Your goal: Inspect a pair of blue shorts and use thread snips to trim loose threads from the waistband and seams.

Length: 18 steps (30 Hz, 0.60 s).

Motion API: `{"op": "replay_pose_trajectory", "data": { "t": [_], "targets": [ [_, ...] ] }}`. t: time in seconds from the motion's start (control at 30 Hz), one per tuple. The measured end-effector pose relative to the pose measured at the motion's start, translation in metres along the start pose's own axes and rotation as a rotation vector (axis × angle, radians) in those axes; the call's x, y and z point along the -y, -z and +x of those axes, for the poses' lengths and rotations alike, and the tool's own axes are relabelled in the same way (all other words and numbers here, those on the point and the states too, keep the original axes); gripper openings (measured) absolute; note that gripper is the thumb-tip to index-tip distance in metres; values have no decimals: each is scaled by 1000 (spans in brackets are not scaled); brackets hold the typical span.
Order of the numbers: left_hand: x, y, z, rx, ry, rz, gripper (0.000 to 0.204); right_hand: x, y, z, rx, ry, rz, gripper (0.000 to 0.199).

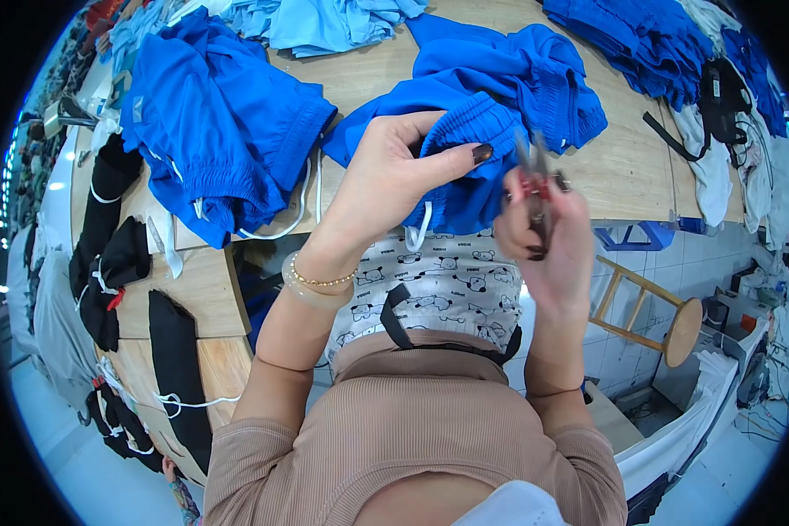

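Observation:
My left hand is closed on the gathered elastic waistband of a blue garment, thumb on top of the cloth. A white drawstring hangs from that waistband below my fingers. Just right of the band, my right hand is wrapped round small thread snips with a red part. Their blades point up and away from me, beside the cloth. Motion blurs them, so I cannot tell whether they touch a thread. Part of the garment is hidden behind my left hand.
Another blue garment with a white cord lies to the left on the wooden table. Light blue cloth and folded blue garments are at the back. Black bundles lie left. A wooden stool stands right. Another person's hand shows lower left.

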State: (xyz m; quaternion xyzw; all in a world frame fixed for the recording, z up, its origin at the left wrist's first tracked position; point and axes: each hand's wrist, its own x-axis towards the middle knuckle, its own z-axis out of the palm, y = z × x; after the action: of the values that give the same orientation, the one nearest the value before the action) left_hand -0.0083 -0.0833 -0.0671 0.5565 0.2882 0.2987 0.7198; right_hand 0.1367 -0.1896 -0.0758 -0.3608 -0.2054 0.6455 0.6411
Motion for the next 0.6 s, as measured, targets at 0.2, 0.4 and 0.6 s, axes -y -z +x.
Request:
{"op": "replay_pose_trajectory", "data": {
  "t": [0.2,0.4,0.6],
  "targets": [
    [-12,7,0,142,44,71,19,37,12,18,42,449,-529,41],
    [-21,16,10,284,77,199,24,55,13,40,103,80,-787,23],
    [-29,44,7,298,161,771,18,65,23,38,-78,173,-758,14]
  ]
}}
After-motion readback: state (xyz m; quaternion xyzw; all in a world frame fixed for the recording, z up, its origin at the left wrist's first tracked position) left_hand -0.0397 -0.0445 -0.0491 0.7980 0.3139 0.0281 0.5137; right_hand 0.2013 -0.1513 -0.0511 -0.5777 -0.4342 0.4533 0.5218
